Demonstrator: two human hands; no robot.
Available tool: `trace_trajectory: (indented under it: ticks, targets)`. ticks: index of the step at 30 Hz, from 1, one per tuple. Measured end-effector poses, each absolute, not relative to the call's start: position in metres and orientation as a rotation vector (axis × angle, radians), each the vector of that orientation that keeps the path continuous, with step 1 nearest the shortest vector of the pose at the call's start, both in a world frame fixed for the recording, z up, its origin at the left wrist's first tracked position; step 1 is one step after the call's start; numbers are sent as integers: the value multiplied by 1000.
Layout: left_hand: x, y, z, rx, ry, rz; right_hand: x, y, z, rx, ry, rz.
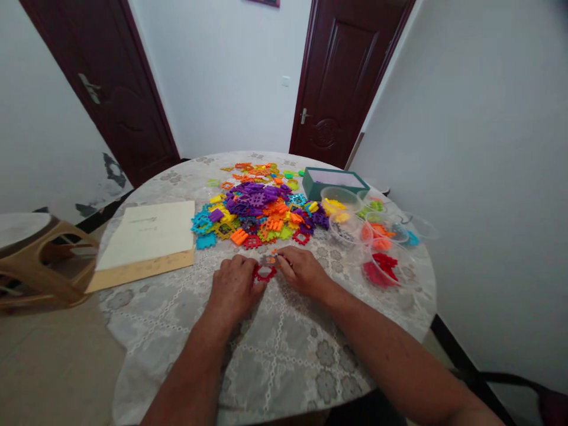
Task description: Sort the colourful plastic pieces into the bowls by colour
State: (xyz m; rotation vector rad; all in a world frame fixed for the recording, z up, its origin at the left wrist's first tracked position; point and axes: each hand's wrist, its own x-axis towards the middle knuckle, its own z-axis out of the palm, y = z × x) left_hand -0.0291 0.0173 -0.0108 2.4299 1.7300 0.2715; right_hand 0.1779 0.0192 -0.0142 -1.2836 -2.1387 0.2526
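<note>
Left hand (234, 289): fingers pinching red toy piece (259, 276), between hands, over near half of table (257, 361). Right hand (305, 271): fingertips together at small orange piece (274, 252), grip partly hidden. Colourful pile (257, 204) just beyond.

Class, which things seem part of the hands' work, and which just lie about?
Likely in use:
- red notched plastic frame, left fingers
- small orange piece, right fingers
- multicoloured plastic pile
- clear round plastic tubs
- open green box

Likely lying about:
- cream paper sheet
- tan stool
</note>
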Motion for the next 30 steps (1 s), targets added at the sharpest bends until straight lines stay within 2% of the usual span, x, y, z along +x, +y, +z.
trace_trajectory:
  ticks: [8, 14, 17, 21, 25, 30]
  targets:
    - [-30, 19, -15, 2412, 1701, 332, 241, 27, 29, -1441, -1700, -327]
    - [-30, 16, -15, 2397, 1692, 360, 290, 36, 28, -1689, -1587, -665]
    - [-30, 19, -16, 2389, 1697, 323, 279, 37, 22, -1632, -1698, -603]
    - [-29, 19, -15, 2408, 1697, 304, 235, 32, 7, -1420, -2027, -262]
    - [-30, 18, -11, 2465, 1677, 287, 201, 25, -13, -1440, -2319, 7]
    - [-31, 21, -10, 2486, 1680, 266, 191, 25, -19, -1557, -2471, 68]
